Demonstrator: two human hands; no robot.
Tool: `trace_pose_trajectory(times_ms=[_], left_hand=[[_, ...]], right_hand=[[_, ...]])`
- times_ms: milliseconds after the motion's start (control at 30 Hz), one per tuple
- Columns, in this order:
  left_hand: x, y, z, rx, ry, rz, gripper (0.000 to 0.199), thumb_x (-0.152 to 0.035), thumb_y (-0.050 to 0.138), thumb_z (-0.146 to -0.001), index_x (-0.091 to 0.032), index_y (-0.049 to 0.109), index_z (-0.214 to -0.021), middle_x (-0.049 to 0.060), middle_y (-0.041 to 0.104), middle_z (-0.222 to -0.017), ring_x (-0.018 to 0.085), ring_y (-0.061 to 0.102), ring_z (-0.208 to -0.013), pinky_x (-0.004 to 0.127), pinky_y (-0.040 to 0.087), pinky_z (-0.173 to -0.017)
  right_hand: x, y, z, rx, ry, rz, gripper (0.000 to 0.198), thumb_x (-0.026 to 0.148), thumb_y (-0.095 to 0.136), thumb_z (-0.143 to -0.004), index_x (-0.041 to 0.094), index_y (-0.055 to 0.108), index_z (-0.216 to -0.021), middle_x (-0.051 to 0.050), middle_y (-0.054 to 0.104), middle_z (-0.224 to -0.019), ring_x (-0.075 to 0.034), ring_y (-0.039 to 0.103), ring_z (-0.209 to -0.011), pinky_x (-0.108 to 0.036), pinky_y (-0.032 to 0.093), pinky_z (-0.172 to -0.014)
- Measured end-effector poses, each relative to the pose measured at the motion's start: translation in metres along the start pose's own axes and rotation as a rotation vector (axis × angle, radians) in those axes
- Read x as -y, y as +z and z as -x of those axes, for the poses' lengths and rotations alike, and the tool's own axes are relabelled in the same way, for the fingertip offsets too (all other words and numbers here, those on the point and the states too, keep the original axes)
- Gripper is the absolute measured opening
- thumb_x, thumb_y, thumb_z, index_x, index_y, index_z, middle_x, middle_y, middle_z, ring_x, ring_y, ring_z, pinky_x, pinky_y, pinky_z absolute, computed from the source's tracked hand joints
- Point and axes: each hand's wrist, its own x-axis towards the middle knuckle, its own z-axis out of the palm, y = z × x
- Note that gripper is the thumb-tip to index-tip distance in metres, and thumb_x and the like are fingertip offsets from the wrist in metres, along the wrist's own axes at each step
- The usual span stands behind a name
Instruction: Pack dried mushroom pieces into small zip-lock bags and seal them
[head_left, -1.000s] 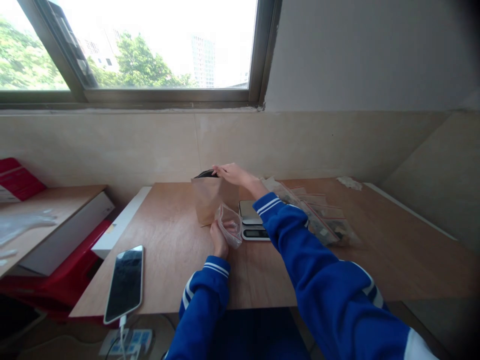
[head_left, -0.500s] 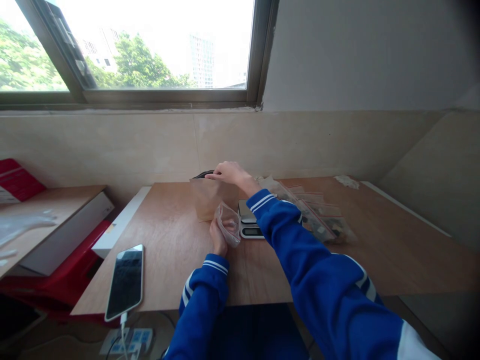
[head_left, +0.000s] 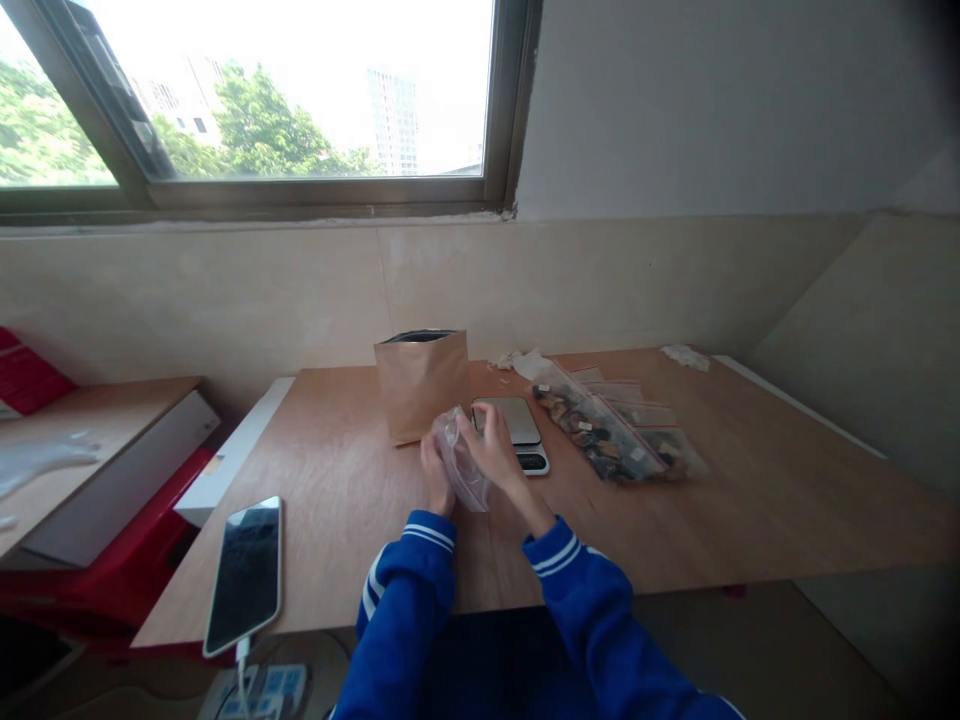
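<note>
A clear zip-top plastic bag [head_left: 466, 482] is gripped in my left hand [head_left: 435, 472], its fingers wrapped round the left side. My right hand [head_left: 495, 448] is at the top of this bag with bent fingers close together; whatever may be between the fingertips is too small to make out. Just behind my hands stands an upright brown kraft paper bag [head_left: 421, 385], its top open and dark inside. To its right lies a small kitchen scale [head_left: 519, 420] with a metal plate, partly hidden by my right hand.
Several zip bags of dark and brown pieces [head_left: 600, 430] lie right of the scale. Crumpled white material [head_left: 686, 357] sits at the back right. A phone [head_left: 246, 565] with a cable lies at the left front edge; a power strip [head_left: 266, 690] is below.
My right hand has come out of the kraft bag's mouth, moving down toward me to the clear bag. The scale and the filled bags show more fully. The view has shifted slightly.
</note>
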Motion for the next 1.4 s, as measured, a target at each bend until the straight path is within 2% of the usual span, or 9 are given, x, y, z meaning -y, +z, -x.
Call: trace_pose_trajectory(times_ms=[133, 267, 467, 667, 867, 1000, 1133, 1267, 1400], left_hand=[[0.001, -0.004, 0.009, 0.079, 0.206, -0.168, 0.023, -0.042, 0.059, -0.086, -0.020, 0.065, -0.091, 0.006, 0.068, -0.091, 0.020, 0.063, -0.090, 0.029, 0.047, -0.084], [-0.002, -0.003, 0.018, 0.217, 0.251, -0.285, 0.023, -0.042, 0.062, -0.085, -0.023, 0.064, -0.098, 0.007, 0.069, -0.092, 0.021, 0.063, -0.088, 0.030, 0.047, -0.084], [-0.004, -0.001, 0.019, 0.201, 0.218, -0.308, 0.022, -0.043, 0.067, -0.080, -0.023, 0.066, -0.089, 0.004, 0.066, -0.075, 0.018, 0.060, -0.068, 0.026, 0.048, -0.070], [-0.004, -0.001, 0.017, 0.184, 0.257, -0.382, 0.019, -0.043, 0.066, -0.081, -0.024, 0.063, -0.081, 0.005, 0.065, -0.075, 0.019, 0.059, -0.070, 0.026, 0.048, -0.069], [-0.001, -0.004, 0.016, 0.212, 0.276, -0.366, 0.015, -0.037, 0.066, -0.081, -0.022, 0.064, -0.080, 0.003, 0.065, -0.069, 0.016, 0.058, -0.063, 0.023, 0.045, -0.063], [-0.001, -0.007, 0.013, 0.238, 0.417, -0.551, 0.024, -0.043, 0.052, -0.089, -0.020, 0.060, -0.085, 0.003, 0.066, -0.073, 0.017, 0.061, -0.066, 0.026, 0.046, -0.064], [-0.003, -0.014, 0.006, 0.058, 0.497, -0.642, 0.030, -0.044, 0.040, -0.094, -0.019, 0.055, -0.097, 0.006, 0.067, -0.081, 0.018, 0.064, -0.073, 0.028, 0.048, -0.067], [-0.005, -0.016, 0.004, -0.105, 0.438, -0.706, 0.031, -0.045, 0.037, -0.095, -0.020, 0.050, -0.107, 0.007, 0.069, -0.087, 0.020, 0.067, -0.077, 0.029, 0.048, -0.067], [-0.007, -0.012, 0.009, -0.127, 0.424, -0.813, 0.029, -0.044, 0.038, -0.095, -0.020, 0.050, -0.106, 0.007, 0.070, -0.087, 0.021, 0.069, -0.078, 0.029, 0.049, -0.067]], right_hand=[[-0.020, -0.003, 0.028, 0.172, 0.191, -0.191, 0.039, 0.057, 0.047, -0.088, 0.022, 0.063, -0.088, -0.007, 0.070, -0.087, -0.023, 0.067, -0.082, -0.033, 0.052, -0.073], [-0.017, -0.018, 0.031, 0.160, 0.238, -0.263, 0.042, 0.060, 0.042, -0.089, 0.023, 0.062, -0.091, -0.004, 0.070, -0.080, -0.021, 0.066, -0.068, -0.031, 0.050, -0.058], [-0.026, -0.020, 0.031, -0.020, 0.213, -0.231, 0.040, 0.056, 0.038, -0.091, 0.025, 0.062, -0.084, -0.009, 0.071, -0.086, -0.027, 0.067, -0.084, -0.037, 0.051, -0.077], [-0.039, -0.005, 0.041, -0.190, 0.303, -0.314, 0.045, 0.058, 0.034, -0.091, 0.024, 0.062, -0.086, -0.011, 0.072, -0.088, -0.028, 0.068, -0.085, -0.040, 0.052, -0.082], [-0.044, 0.007, 0.045, -0.286, 0.372, -0.341, 0.056, 0.065, 0.027, -0.090, 0.022, 0.063, -0.092, -0.012, 0.072, -0.088, -0.026, 0.068, -0.079, -0.035, 0.053, -0.063], [-0.047, 0.010, 0.043, -0.337, 0.456, -0.597, 0.060, 0.071, 0.044, -0.082, 0.016, 0.065, -0.092, -0.009, 0.071, -0.084, -0.021, 0.065, -0.072, -0.029, 0.049, -0.059], [-0.049, -0.002, 0.050, -0.128, 0.383, -0.669, 0.059, 0.067, 0.045, -0.085, 0.015, 0.067, -0.101, -0.007, 0.072, -0.082, -0.017, 0.061, -0.066, -0.026, 0.047, -0.060], [-0.055, -0.009, 0.066, 0.182, 0.266, -0.661, 0.055, 0.053, 0.059, -0.084, 0.020, 0.051, -0.128, -0.006, 0.072, -0.092, -0.016, 0.063, -0.070, -0.026, 0.049, -0.062], [-0.065, -0.003, 0.076, 0.251, 0.219, -0.543, 0.042, 0.043, 0.067, -0.080, 0.020, 0.057, -0.113, -0.007, 0.072, -0.094, -0.020, 0.068, -0.082, -0.031, 0.052, -0.073]])
